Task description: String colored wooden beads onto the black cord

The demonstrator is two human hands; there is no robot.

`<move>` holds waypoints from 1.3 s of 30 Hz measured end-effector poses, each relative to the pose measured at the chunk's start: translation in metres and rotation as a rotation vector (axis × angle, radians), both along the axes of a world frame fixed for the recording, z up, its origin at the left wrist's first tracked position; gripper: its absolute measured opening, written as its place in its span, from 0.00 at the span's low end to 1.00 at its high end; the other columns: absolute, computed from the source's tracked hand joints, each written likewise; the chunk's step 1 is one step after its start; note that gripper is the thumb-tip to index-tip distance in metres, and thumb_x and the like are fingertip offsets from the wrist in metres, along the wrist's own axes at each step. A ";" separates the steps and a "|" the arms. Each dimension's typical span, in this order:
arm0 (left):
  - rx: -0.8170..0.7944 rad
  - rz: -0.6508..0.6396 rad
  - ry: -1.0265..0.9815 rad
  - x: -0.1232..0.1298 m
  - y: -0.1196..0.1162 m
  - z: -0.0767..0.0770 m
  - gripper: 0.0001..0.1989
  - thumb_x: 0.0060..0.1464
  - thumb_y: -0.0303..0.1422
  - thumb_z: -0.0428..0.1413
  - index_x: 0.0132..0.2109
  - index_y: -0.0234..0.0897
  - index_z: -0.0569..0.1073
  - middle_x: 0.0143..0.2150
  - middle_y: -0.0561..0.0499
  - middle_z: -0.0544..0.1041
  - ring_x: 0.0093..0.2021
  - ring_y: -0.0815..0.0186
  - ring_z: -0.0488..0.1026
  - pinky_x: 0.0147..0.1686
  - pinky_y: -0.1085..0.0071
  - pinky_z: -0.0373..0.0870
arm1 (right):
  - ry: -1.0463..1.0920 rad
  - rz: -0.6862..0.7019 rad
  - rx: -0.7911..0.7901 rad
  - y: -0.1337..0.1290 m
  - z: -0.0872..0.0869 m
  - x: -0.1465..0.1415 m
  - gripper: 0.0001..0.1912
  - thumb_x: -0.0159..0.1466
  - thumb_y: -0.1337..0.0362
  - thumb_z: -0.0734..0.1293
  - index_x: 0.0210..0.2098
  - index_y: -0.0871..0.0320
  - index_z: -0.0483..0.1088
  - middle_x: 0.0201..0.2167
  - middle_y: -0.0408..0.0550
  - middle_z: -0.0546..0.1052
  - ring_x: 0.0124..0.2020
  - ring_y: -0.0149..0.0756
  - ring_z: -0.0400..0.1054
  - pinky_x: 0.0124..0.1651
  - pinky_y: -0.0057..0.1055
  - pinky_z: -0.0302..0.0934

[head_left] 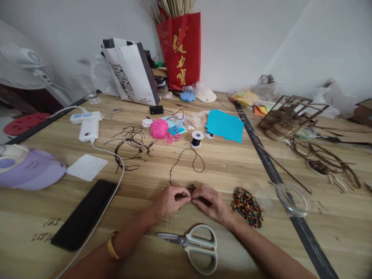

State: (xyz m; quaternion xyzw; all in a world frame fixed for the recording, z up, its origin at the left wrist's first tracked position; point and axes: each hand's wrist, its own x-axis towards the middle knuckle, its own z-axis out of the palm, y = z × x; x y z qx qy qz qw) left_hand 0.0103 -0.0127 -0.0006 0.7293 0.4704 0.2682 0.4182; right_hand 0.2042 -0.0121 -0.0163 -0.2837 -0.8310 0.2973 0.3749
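Observation:
My left hand (173, 200) and my right hand (210, 202) meet over the table, each pinched closed, thumb and fingertips nearly touching. A thin black cord (178, 159) comes down from a white spool (197, 140) to the back of my left hand, with small beads where it arrives. What lies between the fingertips is too small to make out. Just behind the fingers sits a little cluster of dark beads (191, 188). Right of my right hand lies a heap of multicoloured beads (248, 207). Scissors (193, 244) with pale handles rest in front of both hands.
Black cord scraps (132, 143), pink yarn (159, 128) and blue sheets (225, 126) lie farther back. A black phone-like slab (85, 215) and white cable (120, 170) are on the left. A clear tape roll (293, 199) and woven baskets (280, 122) stand right.

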 end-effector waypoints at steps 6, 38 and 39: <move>-0.002 -0.016 -0.032 0.000 0.000 -0.001 0.04 0.49 0.26 0.58 0.31 0.34 0.78 0.31 0.50 0.81 0.32 0.67 0.75 0.37 0.75 0.69 | 0.047 0.012 -0.020 0.000 -0.001 0.001 0.04 0.65 0.65 0.64 0.37 0.59 0.69 0.31 0.49 0.74 0.35 0.34 0.68 0.38 0.30 0.64; -0.086 -0.025 -0.154 -0.002 0.000 0.003 0.09 0.51 0.28 0.54 0.40 0.34 0.76 0.35 0.48 0.81 0.36 0.66 0.76 0.38 0.74 0.71 | -0.075 -0.003 0.134 -0.001 -0.004 0.004 0.09 0.67 0.68 0.59 0.45 0.58 0.68 0.38 0.53 0.74 0.39 0.37 0.67 0.41 0.35 0.65; -0.079 -0.024 -0.155 -0.003 0.000 0.003 0.09 0.51 0.29 0.54 0.40 0.33 0.76 0.36 0.48 0.81 0.36 0.66 0.76 0.38 0.74 0.70 | -0.088 -0.010 0.150 -0.002 -0.004 0.005 0.09 0.67 0.69 0.59 0.45 0.58 0.68 0.38 0.53 0.74 0.39 0.37 0.67 0.41 0.35 0.65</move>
